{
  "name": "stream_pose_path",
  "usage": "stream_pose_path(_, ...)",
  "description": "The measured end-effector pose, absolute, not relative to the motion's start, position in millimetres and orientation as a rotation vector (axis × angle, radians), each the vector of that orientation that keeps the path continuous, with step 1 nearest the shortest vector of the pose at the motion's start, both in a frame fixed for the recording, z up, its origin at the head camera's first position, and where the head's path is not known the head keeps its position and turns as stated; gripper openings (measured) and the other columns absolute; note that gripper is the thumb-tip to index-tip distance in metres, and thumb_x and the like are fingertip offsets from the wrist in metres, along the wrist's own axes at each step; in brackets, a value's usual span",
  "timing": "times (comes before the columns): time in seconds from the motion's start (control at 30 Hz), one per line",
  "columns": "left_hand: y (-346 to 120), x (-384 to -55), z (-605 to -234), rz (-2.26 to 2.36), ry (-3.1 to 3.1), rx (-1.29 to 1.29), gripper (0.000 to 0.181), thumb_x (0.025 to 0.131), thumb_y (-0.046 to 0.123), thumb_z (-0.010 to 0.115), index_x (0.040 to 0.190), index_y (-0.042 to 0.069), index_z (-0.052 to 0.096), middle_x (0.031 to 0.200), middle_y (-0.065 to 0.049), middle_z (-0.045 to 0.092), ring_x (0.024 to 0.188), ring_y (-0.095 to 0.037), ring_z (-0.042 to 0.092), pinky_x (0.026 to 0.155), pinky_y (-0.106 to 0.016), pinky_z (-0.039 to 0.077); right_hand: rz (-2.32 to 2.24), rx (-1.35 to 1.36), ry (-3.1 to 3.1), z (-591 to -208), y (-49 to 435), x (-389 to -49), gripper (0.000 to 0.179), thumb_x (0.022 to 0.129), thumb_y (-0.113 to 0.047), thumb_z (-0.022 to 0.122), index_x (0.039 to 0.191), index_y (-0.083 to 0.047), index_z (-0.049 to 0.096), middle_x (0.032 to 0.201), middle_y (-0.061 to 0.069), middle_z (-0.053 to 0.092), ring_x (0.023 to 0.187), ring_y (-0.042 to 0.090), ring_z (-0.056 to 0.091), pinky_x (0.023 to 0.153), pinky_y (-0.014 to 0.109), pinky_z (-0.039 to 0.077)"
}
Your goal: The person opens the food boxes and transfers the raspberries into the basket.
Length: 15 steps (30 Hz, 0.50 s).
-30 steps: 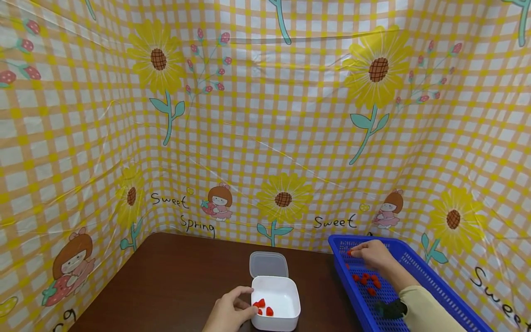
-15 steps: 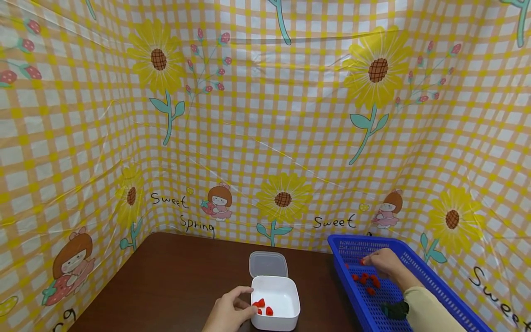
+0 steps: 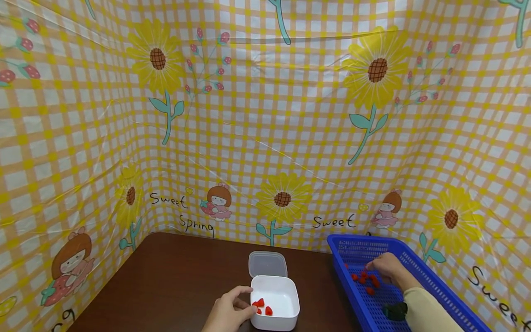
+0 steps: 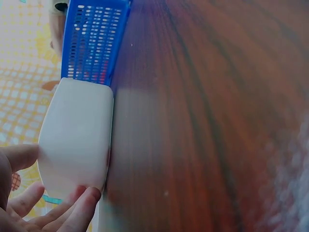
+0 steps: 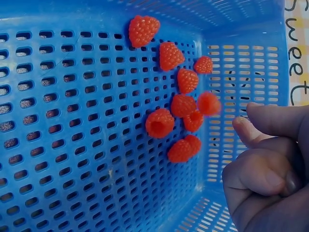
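Observation:
My left hand (image 3: 230, 310) holds a small square white box (image 3: 286, 295) by its left side, thumb and fingertips at the rim and outer wall. A few red raspberries (image 3: 268, 311) lie in the box's front left corner. Over the blue basket (image 3: 352, 295) is my right hand (image 5: 265, 179). Its thumb and index finger point inward with a gap between their tips, while the other fingers are folded. Just beyond those tips, a blurred raspberry (image 5: 209, 104) is apart from them. Several raspberries (image 5: 160, 123) are clustered on the basket's slotted floor.
A clear lid (image 3: 268, 264) lies behind the box on the dark brown table (image 3: 182, 281). The basket stands to the right, with raised slotted walls. A dark green thing (image 3: 395, 311) shows by the right sleeve. A checked cloth (image 3: 265, 115) hangs behind.
My right hand has moved from the basket's far left, carrying a raspberry back and right toward the cluster; the raspberry is now out of its fingers. The left hand and box stay put.

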<state>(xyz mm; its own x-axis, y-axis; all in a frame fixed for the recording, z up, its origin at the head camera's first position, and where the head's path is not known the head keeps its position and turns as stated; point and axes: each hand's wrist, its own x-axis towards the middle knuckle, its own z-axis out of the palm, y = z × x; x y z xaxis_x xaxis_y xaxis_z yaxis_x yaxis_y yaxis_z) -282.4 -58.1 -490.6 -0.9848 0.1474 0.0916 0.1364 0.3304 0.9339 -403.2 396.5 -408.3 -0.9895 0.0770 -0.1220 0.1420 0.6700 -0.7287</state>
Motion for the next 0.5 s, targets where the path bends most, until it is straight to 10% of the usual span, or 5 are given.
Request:
stream_pose_path(0.17,-58.3,-281.7,-490.7,1.814,2.549,0.304,0.041,0.084,0.020,0.079,0.122,0.011,0.066,0.083,-0.003,0.070,0.072,-0.018,0.067,0.063,-0.036,0.052,-1.232,0.213,2.790,-405.6,392.4,-401.2,0.046,0.090,-0.006,0.064,0.059,-0.020,0.033,0.053,-0.010,0.024,0.046,0.007,0.022,0.044,0.025,0.028)
stream_pose_path(0.37,-57.9,-281.1,-490.9,1.825,2.546,0.319,0.042,0.084,0.021,0.079,0.123,0.011,0.066,0.082,-0.003,0.071,0.072,-0.017,0.068,0.062,-0.035,0.052,-1.208,0.106,2.805,-398.7,384.1,-397.5,0.014,0.090,-0.012,0.067,0.079,-0.003,0.070,0.052,-0.008,0.025,0.043,0.007,0.023,0.043,0.025,0.029)
stream_pose_path(0.5,-58.4,-282.2,-490.8,1.812,2.541,0.303,0.043,0.084,0.022,0.080,0.123,0.011,0.067,0.082,-0.002,0.070,0.072,-0.017,0.068,0.062,-0.035,0.052,-1.216,0.008,2.762,-392.1,375.5,-397.7,0.034,0.093,-0.014,0.065,0.116,0.010,0.070,0.055,-0.008,0.043,0.041,0.006,0.023,0.043,0.026,0.031)
